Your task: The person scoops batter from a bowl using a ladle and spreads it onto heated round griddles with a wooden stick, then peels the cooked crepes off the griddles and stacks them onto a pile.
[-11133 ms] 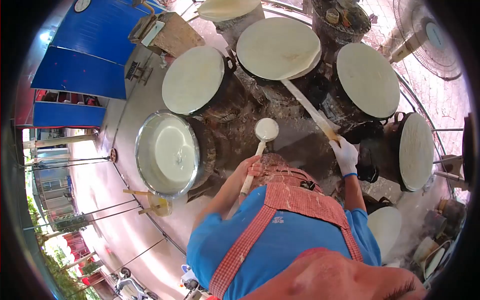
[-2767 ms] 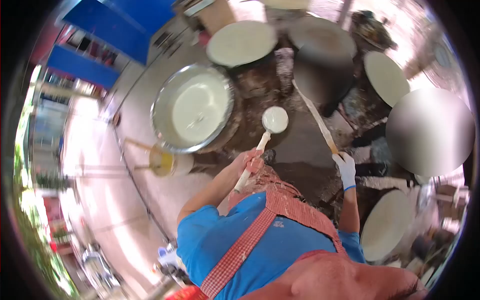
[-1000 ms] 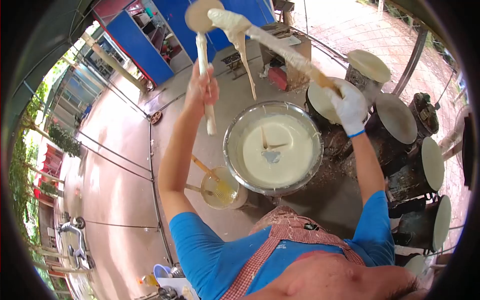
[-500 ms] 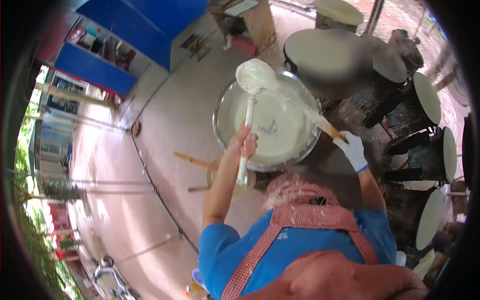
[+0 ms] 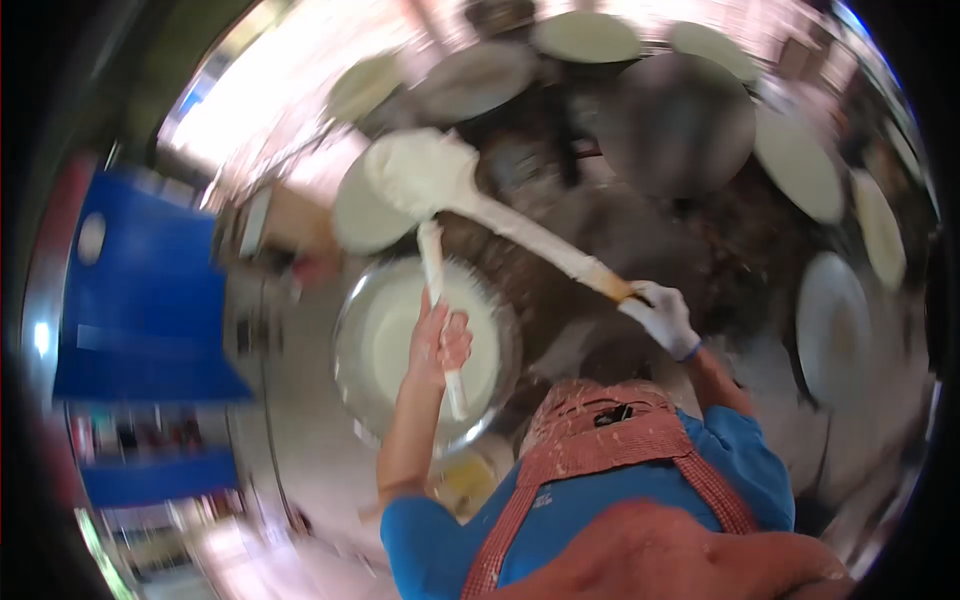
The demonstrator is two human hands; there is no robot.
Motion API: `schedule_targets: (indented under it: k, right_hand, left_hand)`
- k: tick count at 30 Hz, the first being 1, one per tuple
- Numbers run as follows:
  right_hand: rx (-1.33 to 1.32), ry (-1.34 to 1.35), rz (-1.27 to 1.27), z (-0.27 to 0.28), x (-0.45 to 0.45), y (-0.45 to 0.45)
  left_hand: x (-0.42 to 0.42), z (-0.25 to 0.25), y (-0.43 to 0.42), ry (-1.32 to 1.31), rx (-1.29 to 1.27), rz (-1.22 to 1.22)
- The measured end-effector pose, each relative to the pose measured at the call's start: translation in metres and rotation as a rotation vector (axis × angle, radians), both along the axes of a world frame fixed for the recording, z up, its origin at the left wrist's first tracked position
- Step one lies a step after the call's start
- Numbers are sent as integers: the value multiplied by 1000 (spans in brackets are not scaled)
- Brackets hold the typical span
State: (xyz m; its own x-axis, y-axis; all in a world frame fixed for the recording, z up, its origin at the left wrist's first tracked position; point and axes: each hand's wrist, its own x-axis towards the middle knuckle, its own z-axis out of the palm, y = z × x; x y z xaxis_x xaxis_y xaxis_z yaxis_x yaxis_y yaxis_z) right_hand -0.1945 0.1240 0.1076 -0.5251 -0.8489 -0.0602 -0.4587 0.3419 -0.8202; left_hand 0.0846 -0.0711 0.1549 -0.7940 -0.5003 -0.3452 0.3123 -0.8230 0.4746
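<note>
My bare left hand (image 5: 440, 342) is wrapped round the white handle of a ladle (image 5: 431, 250), raised above the basin's far side. White batter heaps at the ladle's head, and the batter-coated blade of a wooden paddle (image 5: 530, 234) meets it there. My right hand (image 5: 662, 318), in a white glove, is closed on the paddle's bare wooden end. Below my left hand stands a wide metal basin (image 5: 345, 350) holding pale liquid batter (image 5: 390, 345). A round pale griddle (image 5: 355, 212) lies just behind the ladle head, partly hidden.
Several round griddles, such as one at the back (image 5: 587, 37) and one at the right (image 5: 833, 330), stand in an arc on dark stoves. A yellowish bowl (image 5: 465, 482) sits beside my left arm. A blue cabinet (image 5: 150, 300) stands at the left.
My view has swung right toward the stoves, so the basin appears further left. Ladle and paddle have moved off the basin to beside a griddle, both still held.
</note>
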Motion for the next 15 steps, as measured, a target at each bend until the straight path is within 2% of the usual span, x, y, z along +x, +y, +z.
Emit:
schedule_targets:
  k: [1, 2, 3, 4, 5, 7, 8, 10, 12, 13, 14, 15]
  right_hand:
    - [-112, 25, -30, -7, -8, 16]
    - [-63, -61, -74, -16, -12, 34]
    - [-155, -66, -141, -42, -13, 55]
    - [-81, -54, -205, -50, -14, 86]
    - [12, -3, -270, -57, -11, 127]
    - [181, 72, -365, -79, -20, 192]
    - [181, 23, -491, -80, -7, 228]
    - [120, -56, -728, -86, 13, 293]
    - [115, -5, -961, -96, 41, 354]
    - [172, 77, -1070, -92, 56, 387]
    - [346, 122, -1209, -79, 66, 398]
    - [527, 177, -1338, -65, 72, 408]
  left_hand:
    - [-23, -6, -4, 79, 38, -147]
    - [-47, -13, -8, 149, 64, -299]
    - [-71, 0, -3, 142, 284, -341]
    - [-99, 7, 8, 100, 505, -364]
    - [-129, -4, 18, 76, 529, -473]
    - [-203, -38, 31, -40, 841, -527]
    - [-230, -54, 55, 39, 873, -654]
    - [-294, -76, 101, -51, 1047, -780]
    - [-354, -97, 152, -89, 876, -984]
    - [-374, -88, 192, -124, 940, -1072]
    - [-396, -75, 220, -151, 1009, -1158]
    - [-421, -74, 244, -169, 904, -1265]
